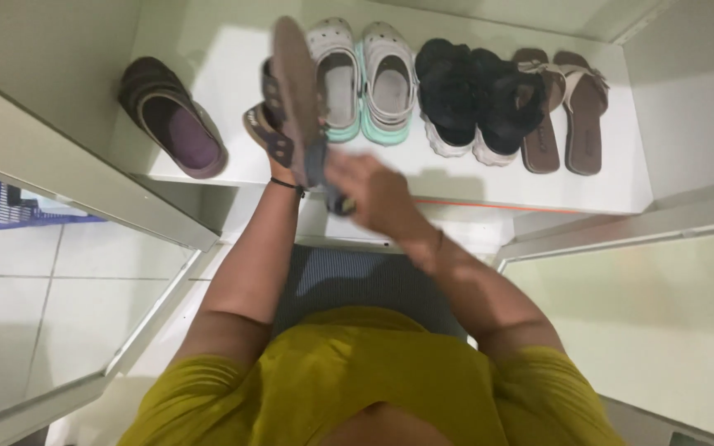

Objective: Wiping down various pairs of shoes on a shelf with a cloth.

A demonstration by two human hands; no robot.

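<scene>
Head view, left hand [284,169] gripping brown sandal [291,91] upright, right hand [373,192] open, touching its heel.

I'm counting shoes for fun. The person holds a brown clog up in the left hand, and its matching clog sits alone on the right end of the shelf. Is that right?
Not quite. The head view shows the matching clog alone on the left end of the shelf, not the right; brown sandals sit at the right end. The left hand does hold a brown clog up.
</scene>
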